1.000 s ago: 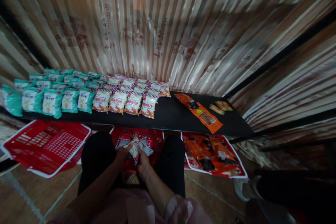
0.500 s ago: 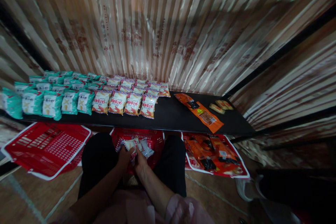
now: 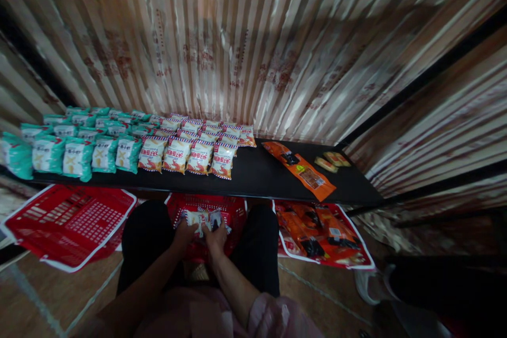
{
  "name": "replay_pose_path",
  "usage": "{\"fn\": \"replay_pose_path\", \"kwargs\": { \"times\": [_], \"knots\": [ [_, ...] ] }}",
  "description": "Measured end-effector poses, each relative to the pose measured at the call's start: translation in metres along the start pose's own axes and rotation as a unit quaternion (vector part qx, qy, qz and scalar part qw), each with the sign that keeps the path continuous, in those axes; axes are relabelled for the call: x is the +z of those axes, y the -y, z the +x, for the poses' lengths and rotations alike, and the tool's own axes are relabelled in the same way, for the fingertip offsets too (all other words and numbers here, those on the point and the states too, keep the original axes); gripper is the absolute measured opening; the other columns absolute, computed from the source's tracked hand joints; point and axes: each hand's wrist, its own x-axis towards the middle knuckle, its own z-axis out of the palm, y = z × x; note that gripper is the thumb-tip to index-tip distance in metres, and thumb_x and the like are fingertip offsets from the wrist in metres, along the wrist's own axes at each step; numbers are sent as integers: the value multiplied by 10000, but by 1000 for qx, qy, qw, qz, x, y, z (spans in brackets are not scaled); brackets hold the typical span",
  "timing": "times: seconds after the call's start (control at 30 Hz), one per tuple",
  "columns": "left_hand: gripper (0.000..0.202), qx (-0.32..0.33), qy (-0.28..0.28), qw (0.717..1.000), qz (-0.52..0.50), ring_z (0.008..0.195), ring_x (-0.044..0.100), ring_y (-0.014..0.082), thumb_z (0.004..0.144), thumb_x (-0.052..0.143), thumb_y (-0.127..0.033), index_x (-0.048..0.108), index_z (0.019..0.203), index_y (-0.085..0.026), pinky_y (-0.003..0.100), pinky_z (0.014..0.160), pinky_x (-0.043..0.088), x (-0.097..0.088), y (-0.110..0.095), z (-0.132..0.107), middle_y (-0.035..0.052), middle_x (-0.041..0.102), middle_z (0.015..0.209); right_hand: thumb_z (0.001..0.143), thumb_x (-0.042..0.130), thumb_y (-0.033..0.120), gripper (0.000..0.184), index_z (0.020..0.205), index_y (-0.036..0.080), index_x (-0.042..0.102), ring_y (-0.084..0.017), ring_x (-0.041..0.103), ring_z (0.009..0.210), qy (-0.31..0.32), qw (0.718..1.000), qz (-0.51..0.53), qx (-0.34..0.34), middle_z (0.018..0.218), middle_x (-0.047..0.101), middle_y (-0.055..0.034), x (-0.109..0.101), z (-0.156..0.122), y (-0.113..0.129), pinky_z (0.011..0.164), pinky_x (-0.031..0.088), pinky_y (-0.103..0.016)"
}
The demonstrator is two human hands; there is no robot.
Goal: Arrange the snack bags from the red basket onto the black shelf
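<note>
Between my knees, over a red basket (image 3: 237, 214), both my hands are closed on small snack bags. My left hand (image 3: 185, 233) grips the left side of a white and yellow snack bag (image 3: 197, 218). Just right of it, my right hand (image 3: 216, 236) has its fingers closed on a silvery snack bag (image 3: 215, 216) with a dark patch. How many bags are in my hands is hard to make out in the dim light. In front, on a black shelf (image 3: 253, 179), stand several white and orange snack bags (image 3: 176, 156) in rows.
Left on the shelf are rows of teal snack bags (image 3: 78, 158). To the right lie a long orange packet (image 3: 301, 169) and small yellowish packets (image 3: 331, 160). Red baskets stand at my left (image 3: 75, 227) and right, the latter with orange packets (image 3: 336, 235). A striped curtain (image 3: 237, 37) hangs behind.
My right hand has moved right, from the white and yellow bag onto the silvery bag. My left hand has shifted slightly left, and the bags lie more side by side.
</note>
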Motion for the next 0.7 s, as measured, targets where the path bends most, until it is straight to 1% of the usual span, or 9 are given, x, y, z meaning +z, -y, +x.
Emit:
{"fn": "replay_pose_path", "kwargs": {
  "times": [0.07, 0.1, 0.17, 0.27, 0.43, 0.53, 0.6, 0.7],
  "knots": [
    [219, -11, -6, 1000, 12, 672, 641, 191, 632, 615, -98, 508, 808, -176, 295, 611, 514, -3, -1, 4, -2, 623, 651, 624, 673, 303, 683, 1239, 89, 469, -318, 488, 1153, 1, 999, -43, -17, 1225, 529, -203, -6, 1, 4, 963, 371, -424],
    [219, -15, -6, 1000, 18, 660, 641, 187, 629, 613, -87, 514, 806, -170, 295, 612, 514, -4, -3, 5, -2, 621, 648, 630, 667, 293, 667, 1236, 92, 477, -314, 455, 1187, 16, 997, -54, -44, 1254, 508, -197, -8, 2, 6, 986, 349, -422],
    [218, -24, 6, 999, 29, 646, 641, 182, 622, 613, -75, 529, 804, -159, 294, 619, 515, -7, -7, 7, 1, 624, 646, 649, 655, 282, 617, 1220, 103, 502, -304, 426, 1214, 54, 992, -69, -91, 1264, 506, -181, -13, 3, 8, 1005, 330, -419],
    [220, -32, 33, 998, 50, 647, 640, 180, 601, 625, -71, 550, 795, -143, 285, 625, 512, -11, -13, 7, 2, 626, 645, 676, 648, 301, 573, 1206, 119, 528, -293, 419, 1223, 107, 981, -84, -137, 1258, 524, -157, -20, 6, 7, 1027, 310, -416],
    [258, -43, 74, 991, 103, 655, 631, 183, 562, 633, -75, 566, 803, -138, 268, 599, 500, -17, -22, 8, 0, 627, 651, 700, 644, 328, 572, 1225, 134, 527, -287, 385, 1262, 158, 970, -97, -158, 1277, 523, -139, -29, 8, 7, 1045, 297, -415],
    [260, -48, 96, 985, 139, 657, 624, 187, 531, 637, -83, 582, 775, -152, 253, 573, 484, -20, -29, 9, -8, 621, 628, 720, 626, 325, 572, 1245, 125, 513, -270, 373, 1275, 192, 961, -85, -180, 1284, 520, -137, -34, 9, 11, 1057, 287, -401],
    [262, -46, 116, 980, 155, 644, 618, 186, 516, 628, -90, 594, 764, -166, 245, 547, 472, -21, -35, 8, -16, 622, 621, 714, 632, 311, 581, 1250, 126, 509, -264, 370, 1279, 215, 956, -75, -182, 1290, 516, -136, -36, 10, 14, 1062, 279, -399],
    [233, -31, 152, 973, 170, 605, 601, 174, 503, 589, -93, 609, 717, -184, 231, 516, 448, -24, -44, 6, -26, 628, 607, 696, 653, 305, 590, 1250, 161, 513, -257, 375, 1279, 246, 951, -40, -181, 1303, 509, -120, -39, 13, 16, 1062, 275, -406]
  ]
}}
